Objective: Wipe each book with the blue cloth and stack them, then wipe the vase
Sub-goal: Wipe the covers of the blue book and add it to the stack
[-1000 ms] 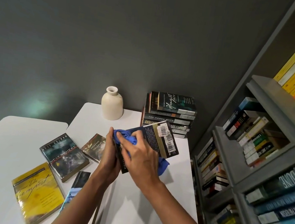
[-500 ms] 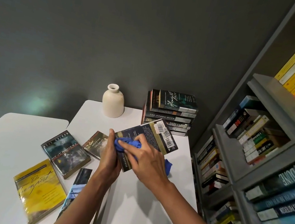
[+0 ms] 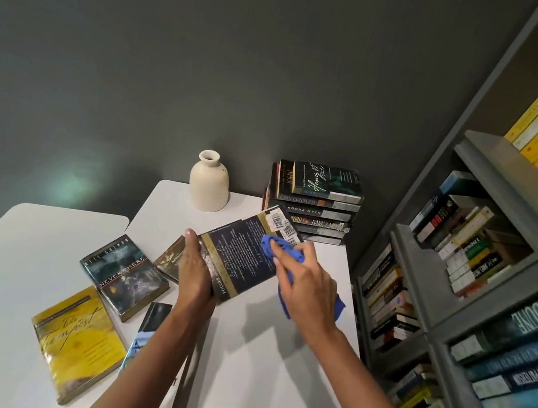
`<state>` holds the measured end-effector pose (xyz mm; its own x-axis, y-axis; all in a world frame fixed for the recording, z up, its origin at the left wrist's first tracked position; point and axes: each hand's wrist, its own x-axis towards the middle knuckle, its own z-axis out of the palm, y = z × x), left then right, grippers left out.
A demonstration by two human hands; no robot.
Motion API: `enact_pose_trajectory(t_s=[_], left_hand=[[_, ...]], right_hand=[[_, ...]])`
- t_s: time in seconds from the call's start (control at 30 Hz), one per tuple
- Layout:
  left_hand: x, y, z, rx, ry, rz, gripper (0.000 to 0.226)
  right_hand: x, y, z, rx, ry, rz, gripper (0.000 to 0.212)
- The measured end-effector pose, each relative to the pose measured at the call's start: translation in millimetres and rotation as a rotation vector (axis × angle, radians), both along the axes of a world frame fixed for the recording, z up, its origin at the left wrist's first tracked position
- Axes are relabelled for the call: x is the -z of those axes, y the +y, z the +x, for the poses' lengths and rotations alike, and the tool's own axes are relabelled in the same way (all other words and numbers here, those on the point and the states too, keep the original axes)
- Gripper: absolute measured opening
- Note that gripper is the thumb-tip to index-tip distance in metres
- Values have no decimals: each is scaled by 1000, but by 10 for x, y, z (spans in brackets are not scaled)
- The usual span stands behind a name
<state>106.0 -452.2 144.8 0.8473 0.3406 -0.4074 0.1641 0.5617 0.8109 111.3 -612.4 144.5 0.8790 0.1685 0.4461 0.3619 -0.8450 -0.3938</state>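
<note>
Blue cloth (image 3: 284, 245) in right hand's (image 3: 307, 288) curled grip atop book (image 3: 239, 255); left hand (image 3: 194, 269) around spine.

We see the left grip (image 3: 196, 266) holding a dark book (image 3: 239, 256) by its spine above the white desk (image 3: 270, 384). The right grip (image 3: 309, 289) presses the blue cloth (image 3: 268, 242) on the back cover. A cream vase (image 3: 209, 183) and a book stack (image 3: 315, 207) stand behind.

One head-worn wide-angle view, forward and down, near the table (image 3: 251, 391)
</note>
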Motion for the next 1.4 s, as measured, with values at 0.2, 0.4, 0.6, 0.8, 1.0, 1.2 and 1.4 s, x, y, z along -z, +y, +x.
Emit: enact_pose_trajectory(t_s=[0.2, 0.4, 0.6, 0.8, 1.0, 1.2, 1.4], left_hand=[[-36, -54, 52, -74, -7, 23, 67], [-70, -16, 32, -87, 14, 164, 63], [-119, -288, -19, -66, -96, 367, 37], [-80, -233, -36, -82, -91, 430, 57], [-144, -302, 20, -120, -127, 540, 63], [-102, -330, 3, -110, -162, 560, 65], [-113, -189, -6, -36, -261, 682, 49]], right_hand=[[69, 392, -427, -277, -17, -60, 36], [-66, 28, 19, 47, -58, 15, 35], [-142, 492, -137, -129, -150, -74, 35], [-209, 71, 345, 155, -16, 106, 36], [-91, 326, 148, 69, -158, 81, 34], [-50, 412, 68, -89, -166, 134, 35], [-97, -118, 533, 224, 168, 222, 33]])
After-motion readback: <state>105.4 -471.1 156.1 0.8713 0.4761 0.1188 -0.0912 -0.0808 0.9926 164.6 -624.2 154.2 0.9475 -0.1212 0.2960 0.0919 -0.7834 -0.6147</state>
